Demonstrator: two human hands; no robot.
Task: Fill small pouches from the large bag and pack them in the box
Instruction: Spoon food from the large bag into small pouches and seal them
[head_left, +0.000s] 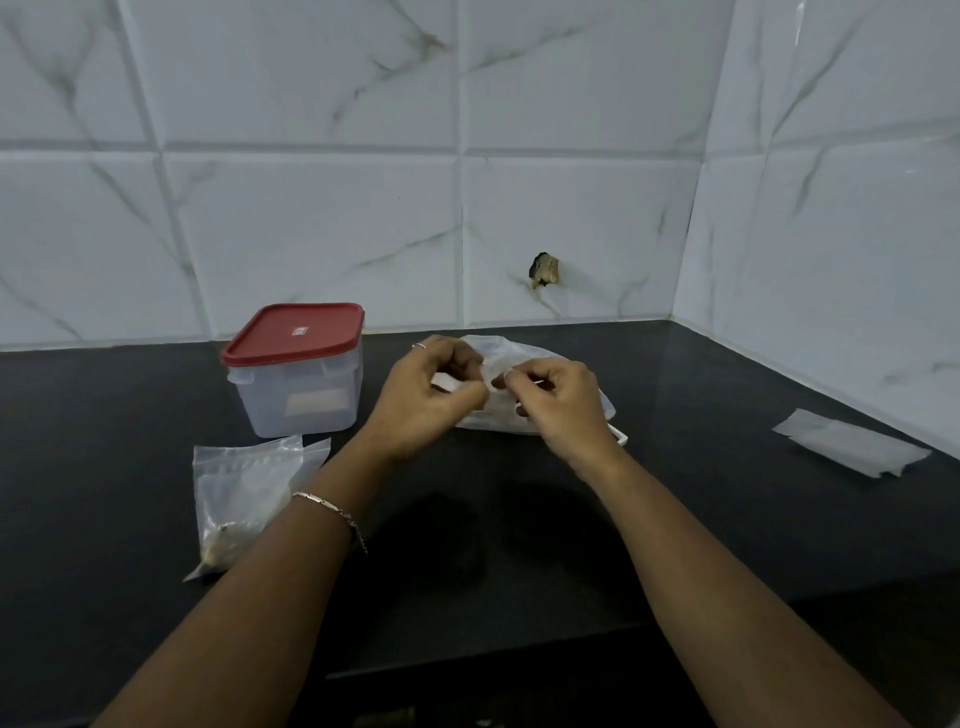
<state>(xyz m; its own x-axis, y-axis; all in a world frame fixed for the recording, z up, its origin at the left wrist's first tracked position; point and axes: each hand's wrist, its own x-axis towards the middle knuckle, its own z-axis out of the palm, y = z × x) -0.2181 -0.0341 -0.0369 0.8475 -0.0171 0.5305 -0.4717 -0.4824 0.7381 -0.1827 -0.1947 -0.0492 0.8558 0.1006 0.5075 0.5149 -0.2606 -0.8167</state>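
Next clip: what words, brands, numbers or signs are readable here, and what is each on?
No text is legible.
Small sticker on the red lid: too small to read.
Pale label on the front wall of the clear box: blurred, unreadable.

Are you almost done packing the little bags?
Not yet. Some filled pouches lie beside the box, its red lid on. The left hand and right hand pinch a small pouch over the large bag. Flat pouches on the right wait, and everything needs boxing.
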